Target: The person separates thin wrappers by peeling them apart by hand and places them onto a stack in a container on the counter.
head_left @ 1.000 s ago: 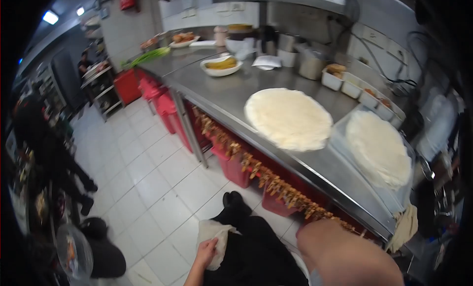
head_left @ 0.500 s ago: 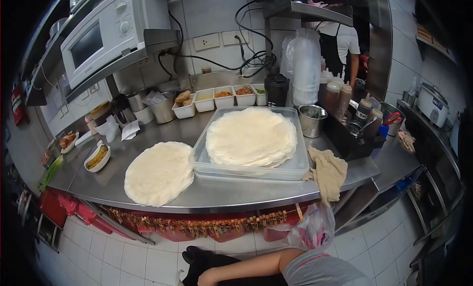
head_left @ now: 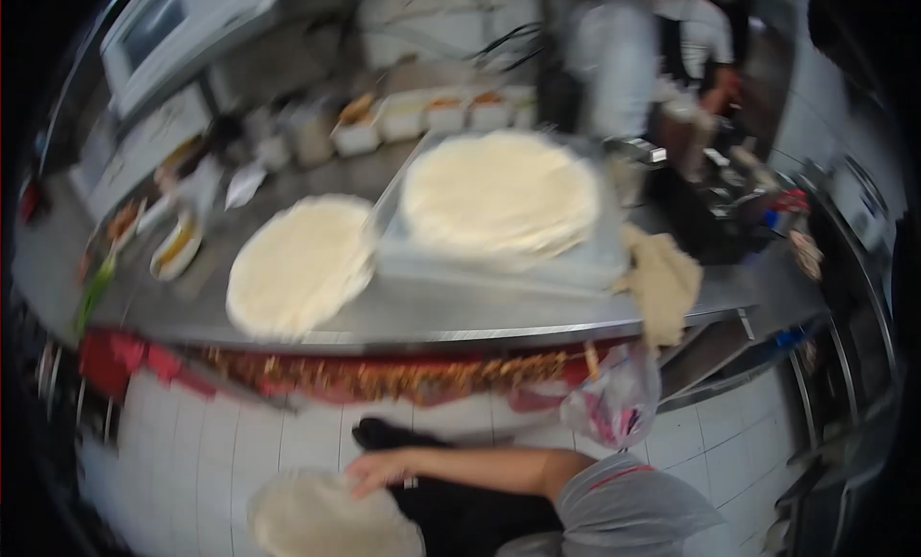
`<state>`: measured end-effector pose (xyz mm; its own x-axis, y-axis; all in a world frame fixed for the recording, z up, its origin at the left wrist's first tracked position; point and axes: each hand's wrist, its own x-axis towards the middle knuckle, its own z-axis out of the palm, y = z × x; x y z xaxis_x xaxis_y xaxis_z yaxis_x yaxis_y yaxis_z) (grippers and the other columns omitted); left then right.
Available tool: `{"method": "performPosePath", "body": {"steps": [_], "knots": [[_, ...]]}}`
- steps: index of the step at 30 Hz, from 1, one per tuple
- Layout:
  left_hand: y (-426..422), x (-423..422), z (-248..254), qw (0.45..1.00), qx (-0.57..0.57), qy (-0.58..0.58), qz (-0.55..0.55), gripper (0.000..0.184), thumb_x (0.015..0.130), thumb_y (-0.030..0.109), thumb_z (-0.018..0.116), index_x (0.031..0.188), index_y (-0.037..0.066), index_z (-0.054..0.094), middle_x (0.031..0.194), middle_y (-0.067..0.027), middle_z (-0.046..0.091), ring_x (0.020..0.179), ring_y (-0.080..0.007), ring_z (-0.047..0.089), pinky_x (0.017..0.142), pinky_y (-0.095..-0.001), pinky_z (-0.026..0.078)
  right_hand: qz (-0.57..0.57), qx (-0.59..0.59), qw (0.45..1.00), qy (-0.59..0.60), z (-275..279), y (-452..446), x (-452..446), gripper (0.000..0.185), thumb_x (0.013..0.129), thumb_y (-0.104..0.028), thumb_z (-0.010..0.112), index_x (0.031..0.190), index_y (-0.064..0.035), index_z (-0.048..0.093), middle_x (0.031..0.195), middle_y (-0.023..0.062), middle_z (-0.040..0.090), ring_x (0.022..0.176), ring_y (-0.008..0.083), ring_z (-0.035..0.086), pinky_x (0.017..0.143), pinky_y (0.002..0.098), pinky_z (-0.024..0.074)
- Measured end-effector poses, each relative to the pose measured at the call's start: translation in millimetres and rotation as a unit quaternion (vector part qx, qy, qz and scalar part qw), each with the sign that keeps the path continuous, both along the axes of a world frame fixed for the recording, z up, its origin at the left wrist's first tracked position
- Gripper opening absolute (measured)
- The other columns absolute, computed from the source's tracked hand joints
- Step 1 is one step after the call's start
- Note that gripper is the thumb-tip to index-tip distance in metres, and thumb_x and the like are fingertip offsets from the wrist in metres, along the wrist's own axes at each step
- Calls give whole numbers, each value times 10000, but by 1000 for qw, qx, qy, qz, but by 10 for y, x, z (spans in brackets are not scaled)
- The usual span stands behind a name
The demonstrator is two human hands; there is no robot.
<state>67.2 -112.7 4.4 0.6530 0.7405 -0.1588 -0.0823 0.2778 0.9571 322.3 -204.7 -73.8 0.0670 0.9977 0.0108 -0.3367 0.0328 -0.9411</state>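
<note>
1. A steel bench (head_left: pixel 480 312) carries a pale flat round (head_left: pixel 302 264) beside a stack of rounds (head_left: pixel 499 194) in a plastic tray (head_left: pixel 585 269).
2. Before the bench, the right hand (head_left: pixel 379 469) touches a loose sheet's (head_left: pixel 326 519) edge; blur hides whether it pinches. The left hand is out of view.
3. Handling this sheet seems the step in hand; moving it calls for even support.

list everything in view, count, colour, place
counter: 1, grey, centre
tray: 1, clear, on counter
sheet stack: 1, cream, in tray
counter sheet: at least 1, cream, left of tray
tubs: 5, white, behind tray
dish: 1, white, counter's left
cloth: 1, beige, right of tray
pegs: many, brown, below counter edge
plastic bag: 1, clear, below cloth
microwave: 1, white, top left
person: 1, white sleeve, top right
lower sheet: 1, off-white, under right hand
rest: too blurred
right hand: 1, bare, lower centre
</note>
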Motion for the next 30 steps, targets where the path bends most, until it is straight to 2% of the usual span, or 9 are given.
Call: {"method": "performPosePath", "body": {"steps": [3, 4, 8, 15, 20, 22, 24, 25, 30], "knots": [[108, -135, -464, 937, -240, -245, -63, 654, 936, 492, 420, 1333, -28, 403, 1339, -163, 464, 1226, -306, 444, 1053, -433, 332, -33, -97, 993, -50, -441, -77, 54, 218, 848, -169, 693, 978, 5, 675, 903, 42, 673, 821, 119, 615, 758, 307, 516], [122, -152, -650, 896, -311, -302, -100, 682, 933, 509, 412, 1356, -26, 382, 1365, -165, 447, 1244, -312, 433, 1066, -439, 322, -47, -110, 990, 71, -491, -153, 14, 221, 855, -173, 681, 982, 8, 672, 909, 40, 673, 822, 121, 620, 761, 301, 516], [247, -242, -1397, 864, -441, -233, 63, 858, 851, 671, 438, 1392, 8, 380, 1439, -158, 396, 1300, -333, 388, 1100, -472, 278, -33, -277, 960, 23, -560, -246, -60, 264, 907, -243, 608, 1073, -40, 642, 970, 33, 669, 858, 138, 652, 720, 324, 557], [356, -326, -1272, 948, -314, -48, 25, 402, 894, 121, 561, 1265, -12, 481, 1233, -142, 565, 1116, -278, 571, 934, -408, 494, -21, -273, 957, 92, -623, -199, -10, 272, 937, -195, 541, 1142, -26, 600, 996, 78, 669, 890, 180, 664, 726, 359, 553], [417, -456, -1300, 944, -329, 11, 11, 350, 887, 35, 559, 1226, -28, 498, 1124, -142, 616, 1028, -255, 623, 884, -368, 538, -54, -330, 943, 1, -546, -262, -35, 431, 899, -154, 557, 1313, -68, 474, 1008, 47, 638, 882, 136, 640, 692, 317, 557], [393, -571, -1284, 946, -324, 30, -6, 314, 893, 31, 549, 1196, -46, 516, 1102, -144, 629, 988, -246, 645, 849, -366, 561, -75, -350, 913, -194, -613, -255, -96, 516, 861, -137, 588, 1346, -72, 426, 1102, 85, 577, 962, 224, 601, 754, 347, 537], [352, -689, -1255, 951, -306, 41, -32, 290, 897, 27, 535, 1167, -78, 529, 1105, -156, 631, 956, -246, 664, 823, -374, 578, -172, -171, 789, -565, -594, -255, -295, 566, 816, -104, 624, 1342, -53, 419, 1186, 135, 523, 1089, 326, 524, 893, 392, 471], [352, -745, -1222, 947, -313, 48, -53, 283, 897, 12, 546, 1169, -66, 543, 1079, -147, 644, 946, -236, 668, 810, -368, 587, -176, -128, 797, -564, -502, -227, -354, 536, 783, -79, 642, 1291, -51, 471, 1194, 167, 495, 1137, 370, 458, 973, 416, 395], [201, -706, -875, 950, -262, 158, -61, 234, 896, 60, 601, 1105, -45, 592, 984, -122, 674, 847, -203, 689, 731, -312, 600, 75, 43, 915, -393, -153, -55, -781, 414, 778, -178, 670, 1140, -11, 556, 1088, 164, 523, 1007, 345, 522, 913, 406, 431]]}}
